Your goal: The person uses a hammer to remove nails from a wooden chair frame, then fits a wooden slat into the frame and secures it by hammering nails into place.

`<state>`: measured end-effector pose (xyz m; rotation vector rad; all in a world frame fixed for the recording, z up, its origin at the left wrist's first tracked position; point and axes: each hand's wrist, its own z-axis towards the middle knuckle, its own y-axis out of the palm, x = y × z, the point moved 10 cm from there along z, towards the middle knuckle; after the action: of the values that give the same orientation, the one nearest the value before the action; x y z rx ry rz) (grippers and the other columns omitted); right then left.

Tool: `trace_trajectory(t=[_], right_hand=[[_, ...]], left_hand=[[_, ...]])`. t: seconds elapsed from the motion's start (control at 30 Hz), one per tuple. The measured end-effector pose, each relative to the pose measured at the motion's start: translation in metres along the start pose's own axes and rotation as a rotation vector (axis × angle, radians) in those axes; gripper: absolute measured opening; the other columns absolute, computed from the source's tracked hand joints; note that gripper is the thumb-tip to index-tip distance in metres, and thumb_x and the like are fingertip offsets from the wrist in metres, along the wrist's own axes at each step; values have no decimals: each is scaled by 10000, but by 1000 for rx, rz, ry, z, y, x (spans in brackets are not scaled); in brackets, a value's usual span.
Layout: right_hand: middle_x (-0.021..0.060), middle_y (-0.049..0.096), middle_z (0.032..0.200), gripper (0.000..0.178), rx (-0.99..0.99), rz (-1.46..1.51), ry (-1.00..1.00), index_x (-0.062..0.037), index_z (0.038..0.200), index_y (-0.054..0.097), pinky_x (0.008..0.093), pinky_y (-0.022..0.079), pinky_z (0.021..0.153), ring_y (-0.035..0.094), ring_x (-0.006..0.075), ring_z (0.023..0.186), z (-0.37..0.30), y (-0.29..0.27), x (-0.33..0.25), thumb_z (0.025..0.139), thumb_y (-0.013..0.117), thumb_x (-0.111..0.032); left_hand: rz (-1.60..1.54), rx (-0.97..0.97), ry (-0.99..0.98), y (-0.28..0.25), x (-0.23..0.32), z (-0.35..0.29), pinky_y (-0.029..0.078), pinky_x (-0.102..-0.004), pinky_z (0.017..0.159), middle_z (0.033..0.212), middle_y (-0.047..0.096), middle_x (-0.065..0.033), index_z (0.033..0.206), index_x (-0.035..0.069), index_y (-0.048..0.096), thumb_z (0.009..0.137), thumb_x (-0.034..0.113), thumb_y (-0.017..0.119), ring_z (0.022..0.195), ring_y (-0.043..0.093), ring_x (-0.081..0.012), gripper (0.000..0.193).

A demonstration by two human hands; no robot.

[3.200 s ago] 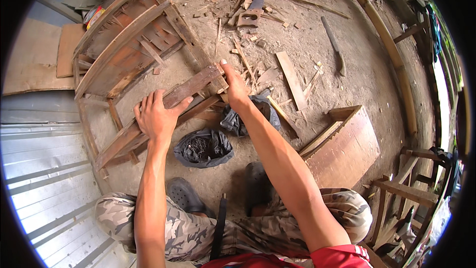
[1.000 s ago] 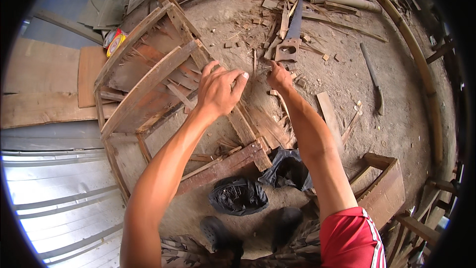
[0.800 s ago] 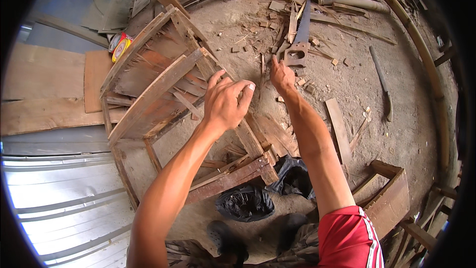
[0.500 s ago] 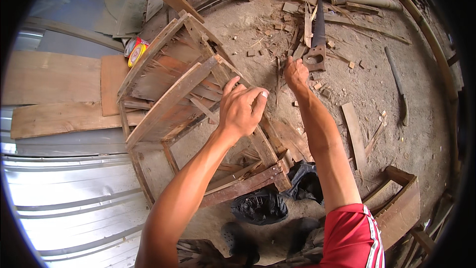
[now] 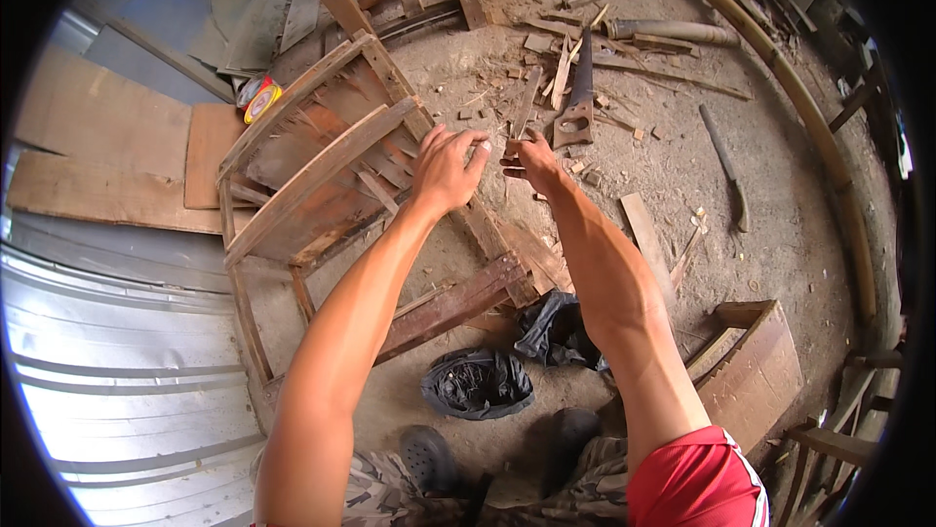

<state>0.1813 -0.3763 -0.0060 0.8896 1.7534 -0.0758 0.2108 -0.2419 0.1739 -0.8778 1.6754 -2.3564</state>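
Note:
My right hand point(image 5: 534, 161) is pinched around the lower end of a narrow strip of wood point(image 5: 527, 103), which points away from me over the dirt floor. To its left, my left hand point(image 5: 448, 172) hovers at or rests on the edge of a worn wooden frame point(image 5: 341, 155); contact is hard to make out. Its fingers are loosely bent, the thumb stands apart, and nothing shows in it. Just beyond my right hand lies a handsaw point(image 5: 575, 117) with a brown handle, among offcuts and splinters.
A long knife point(image 5: 726, 166) lies at the right. Black bags point(image 5: 478, 383) sit by my feet, a wooden box point(image 5: 751, 366) at the lower right. Metal sheeting point(image 5: 127, 371) and boards point(image 5: 107, 181) cover the left. A bamboo pole point(image 5: 829, 137) curves along the right edge.
My right hand has drawn back toward my left hand, bringing the wood strip with it away from the saw. My left hand stays by the frame. The whole view has shifted a little.

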Motion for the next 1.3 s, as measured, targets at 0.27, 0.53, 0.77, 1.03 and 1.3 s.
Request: trace_trajectory(t=[0.27, 0.53, 0.77, 1.03, 1.3], right_hand=[[51, 578, 1027, 180, -297, -476, -145, -18, 1037, 667, 339, 529, 779, 587, 167, 904, -105, 76, -126, 875, 595, 10], [90, 682, 981, 617, -503, -1510, -388, -42, 1381, 497, 354, 535, 724, 639, 187, 838, -205, 153, -164, 792, 662, -129], [134, 686, 891, 510, -489, -1905, -477, -57, 1223, 506, 420, 567, 660, 685, 298, 742, -282, 129, -103, 808, 721, -261], [93, 627, 1069, 386, -522, -1437, -1067, -61, 1089, 664, 395, 531, 881, 616, 307, 1022, -327, 94, -68, 763, 819, -195], [83, 653, 1116, 331, -444, -1452, -1188, -66, 1084, 668, 399, 500, 909, 620, 294, 1014, -326, 89, -68, 791, 793, -156]], left_hand=[[-453, 92, -145, -58, 5, -80, 469, -446, 1050, 1334, 623, -124, 1311, 82, 595, 992, 313, 616, 1239, 582, -251, 395], [-1105, 399, -388, -152, -22, -144, 592, -405, 849, 1201, 666, -170, 1305, 47, 569, 965, 497, 615, 1090, 658, -219, 566], [-1038, 105, -392, -131, 11, -181, 592, -293, 671, 981, 726, -111, 1229, 24, 642, 940, 453, 683, 850, 685, -137, 518], [-141, -134, 71, -114, 50, -272, 582, -376, 779, 1029, 740, -180, 1138, 35, 729, 835, 299, 791, 858, 732, -295, 406], [138, -159, 138, -89, 62, -274, 561, -434, 757, 964, 651, -134, 1144, 39, 650, 848, 243, 742, 893, 671, -331, 371]])
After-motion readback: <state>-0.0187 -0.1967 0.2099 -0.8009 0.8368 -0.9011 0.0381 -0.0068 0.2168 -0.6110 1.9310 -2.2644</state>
